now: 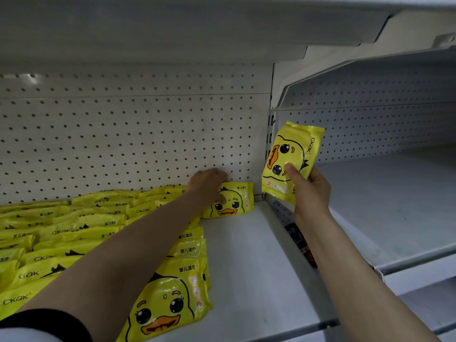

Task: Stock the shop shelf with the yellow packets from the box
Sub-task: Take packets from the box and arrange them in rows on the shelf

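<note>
Our left hand (209,185) reaches to the back of the shelf (246,255), fingers curled over the top of a standing packet (230,201) and thumb on its printed duck face. We judge this hold is there to steady the packet upright against the pegboard back (135,134), starting a fresh row. Our right hand (309,191) waits just to the right and slightly nearer us, pinching a second packet (290,159) by its lower end, thumb across the front, so the packet stands clear above the hand. Held this way it is ready, we think, to go in next without either hand returning to the box, which is out of view.

Left of the left arm, rows of stocked packets (74,233) lean front to back, overlapping, and the front packet (167,304) of the nearest row lies under the forearm. The bare strip of shelf lies between our two arms. Beyond the right hand a metal divider separates the neighbouring bay (382,206); below the right wrist a dark packet (302,245) shows, too small to identify.
</note>
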### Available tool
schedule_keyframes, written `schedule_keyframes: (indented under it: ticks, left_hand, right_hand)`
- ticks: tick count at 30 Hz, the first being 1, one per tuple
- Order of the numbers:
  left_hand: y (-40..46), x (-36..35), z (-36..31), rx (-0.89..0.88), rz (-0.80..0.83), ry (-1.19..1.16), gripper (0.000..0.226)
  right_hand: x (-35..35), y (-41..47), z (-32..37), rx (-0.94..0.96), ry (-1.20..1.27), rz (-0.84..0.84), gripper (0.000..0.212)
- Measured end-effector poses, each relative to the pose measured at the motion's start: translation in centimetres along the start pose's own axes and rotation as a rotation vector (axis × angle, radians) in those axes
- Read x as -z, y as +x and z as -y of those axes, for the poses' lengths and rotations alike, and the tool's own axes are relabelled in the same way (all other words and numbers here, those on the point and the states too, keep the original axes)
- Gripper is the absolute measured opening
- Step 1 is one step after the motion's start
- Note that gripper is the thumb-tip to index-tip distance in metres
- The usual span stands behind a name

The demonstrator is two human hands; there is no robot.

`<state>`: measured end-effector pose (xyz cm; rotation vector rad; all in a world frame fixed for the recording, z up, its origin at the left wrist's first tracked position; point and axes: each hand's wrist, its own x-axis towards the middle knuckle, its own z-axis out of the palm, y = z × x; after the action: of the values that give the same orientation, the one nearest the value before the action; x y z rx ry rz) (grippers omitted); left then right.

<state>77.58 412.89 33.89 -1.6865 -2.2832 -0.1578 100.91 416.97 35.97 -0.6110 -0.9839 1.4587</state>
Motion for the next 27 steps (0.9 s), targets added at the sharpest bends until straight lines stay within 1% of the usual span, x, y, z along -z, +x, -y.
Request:
schedule_keyframes:
  ticks: [3, 6, 8, 10, 13, 15, 17, 19, 21, 22, 24, 27]
  left_hand:
    - [-0.1, -0.4, -0.1, -0.007, -0.061, 0.079, 0.066]
    - [-0.2, -0.3, 0.0, 0.005, -0.093, 0.010, 0.066]
    - [-0.3, -0.2, 0.3, 0.027, -0.105, -0.128, 0.063]
    - [-0.4, 0.1, 0.9, 0.080, -0.128, -0.340, 0.057]
    - [-0.7, 1.3, 1.4, 0.130, -0.207, -0.625, 0.051]
    - [-1.2, 2.9, 1.6, 0.135, -0.239, -0.780, 0.049]
    - [-1.9, 4.4, 1.7, 0.118, -0.257, -0.916, 0.046]
    - [-2.5, 5.1, 2.0, 0.091, -0.260, -0.953, 0.045]
    - [-3.0, 5.3, 2.1, 0.061, -0.224, -0.900, 0.050]
    - [-3.3, 5.2, 2.1, 0.041, -0.187, -0.863, 0.053]
    - [-3.7, 4.7, 1.9, -0.003, -0.097, -0.770, 0.055]
    - [-3.8, 3.2, 2.2, 0.037, 0.017, -0.679, 0.051]
  right_hand:
    - [0.1, 0.1, -0.1, -0.012, 0.006, 0.007, 0.027]
    - [0.1, 0.1, -0.3, -0.014, 0.012, 0.015, 0.028]
    - [0.0, 0.2, -0.4, -0.009, 0.007, 0.016, 0.026]
    - [-0.1, 0.4, -0.5, -0.003, -0.007, 0.033, 0.024]
    - [-0.7, 0.7, -0.8, -0.010, -0.110, 0.098, 0.022]
    - [-1.2, 1.5, -1.4, -0.012, -0.279, 0.163, 0.025]
    - [-1.6, 2.8, -1.9, -0.011, -0.533, 0.288, 0.033]
    - [-2.0, 4.3, -2.4, 0.001, -0.859, 0.512, 0.041]
    - [-2.9, 5.3, -3.1, 0.049, -1.207, 0.761, 0.051]
    - [-3.4, 5.5, -3.6, 0.068, -1.323, 0.854, 0.055]
    - [-4.5, 5.6, -4.7, 0.096, -1.432, 0.951, 0.056]
    - [-5.5, 5.7, -5.9, 0.146, -1.457, 0.961, 0.060]
